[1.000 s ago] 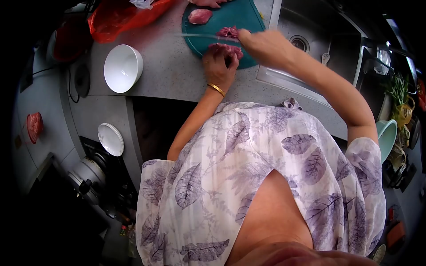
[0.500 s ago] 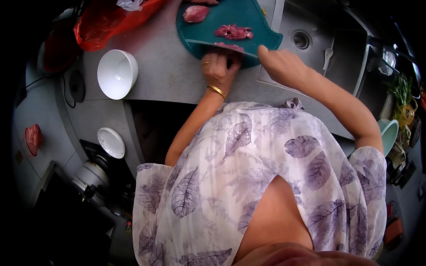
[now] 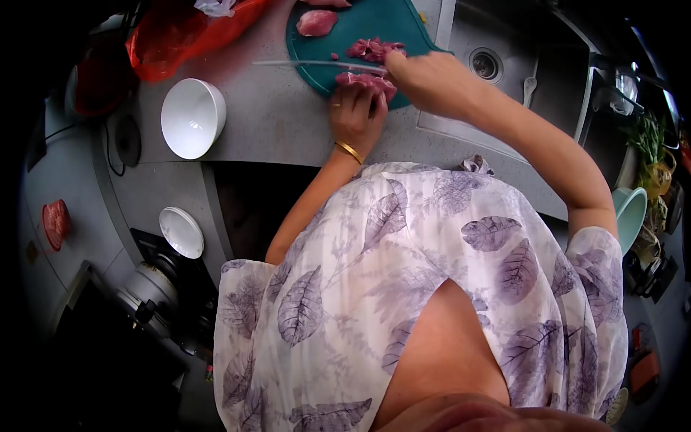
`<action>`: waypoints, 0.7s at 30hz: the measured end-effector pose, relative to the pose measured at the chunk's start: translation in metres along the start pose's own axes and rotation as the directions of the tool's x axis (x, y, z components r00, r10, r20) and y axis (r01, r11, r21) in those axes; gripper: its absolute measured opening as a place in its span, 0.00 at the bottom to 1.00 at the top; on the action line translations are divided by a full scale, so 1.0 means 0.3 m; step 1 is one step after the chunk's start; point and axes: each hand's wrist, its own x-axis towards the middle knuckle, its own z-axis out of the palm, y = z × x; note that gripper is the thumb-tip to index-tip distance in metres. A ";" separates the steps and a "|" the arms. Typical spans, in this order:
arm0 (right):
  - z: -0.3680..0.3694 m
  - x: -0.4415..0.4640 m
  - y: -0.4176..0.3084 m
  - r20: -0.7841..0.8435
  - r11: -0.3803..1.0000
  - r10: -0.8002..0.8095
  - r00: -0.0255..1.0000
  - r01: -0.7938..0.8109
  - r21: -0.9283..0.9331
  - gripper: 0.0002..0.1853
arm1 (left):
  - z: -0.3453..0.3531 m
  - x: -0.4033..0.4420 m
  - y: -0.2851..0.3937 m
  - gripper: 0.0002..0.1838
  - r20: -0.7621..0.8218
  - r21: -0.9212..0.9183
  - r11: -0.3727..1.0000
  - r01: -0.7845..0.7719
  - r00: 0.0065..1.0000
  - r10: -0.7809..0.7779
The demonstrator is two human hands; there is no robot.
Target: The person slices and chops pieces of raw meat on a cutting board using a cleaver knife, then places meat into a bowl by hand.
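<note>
My right hand [image 3: 430, 81] is closed round the handle of a knife [image 3: 309, 63]. The thin blade points left across a green cutting board [image 3: 311, 50], its tip past the board's left edge. Just below the blade, my left hand [image 3: 356, 121] presses its bent fingertips on a piece of raw meat [image 3: 371, 82] at the board's near edge. A small heap of cut meat [image 3: 371, 49] lies beyond the blade, partly behind my right hand. Farther back on the board rests a larger chunk of meat [image 3: 317, 23], with another piece at the top edge.
A white bowl [image 3: 193, 119] stands on the grey counter [image 3: 263, 115], left of the board. Behind it lies a red plastic bag [image 3: 169, 43]. To the right is a steel sink [image 3: 461, 25] with a white spoon [image 3: 530, 92]. White dishes [image 3: 181, 232] sit lower left.
The knife has moved away from my left fingers and its tip has swung left beyond the board. My right hand has shifted left and up; more of the held meat shows.
</note>
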 end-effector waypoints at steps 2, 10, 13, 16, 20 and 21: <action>0.012 -0.076 0.002 0.010 0.999 -0.034 0.999 0.034 -0.028 0.09 | 0.005 -0.005 -0.016 0.11 0.055 0.046 0.999 -0.014 0.998 0.012; 0.018 -0.254 0.028 0.129 0.990 0.122 0.984 -0.112 -0.081 0.07 | -0.019 0.052 0.020 0.13 -0.193 -0.066 0.997 -0.040 0.981 0.026; 0.051 -0.225 0.037 0.149 0.988 0.143 0.978 -0.131 -0.084 0.07 | -0.019 0.052 0.022 0.13 -0.179 -0.022 1.000 -0.011 0.984 0.007; 0.076 -0.165 0.045 0.126 0.992 0.122 0.985 -0.124 0.014 0.08 | -0.010 0.040 -0.001 0.12 -0.140 0.053 0.997 -0.059 0.988 0.065; 0.157 -0.021 0.037 -0.055 0.992 -0.027 0.998 0.033 0.120 0.11 | -0.025 0.049 0.029 0.11 -0.132 0.026 1.000 0.005 0.991 -0.002; 0.177 0.023 0.024 -0.128 0.986 -0.048 0.991 0.067 0.153 0.13 | -0.028 0.041 0.026 0.11 -0.098 0.027 1.000 -0.005 0.995 0.008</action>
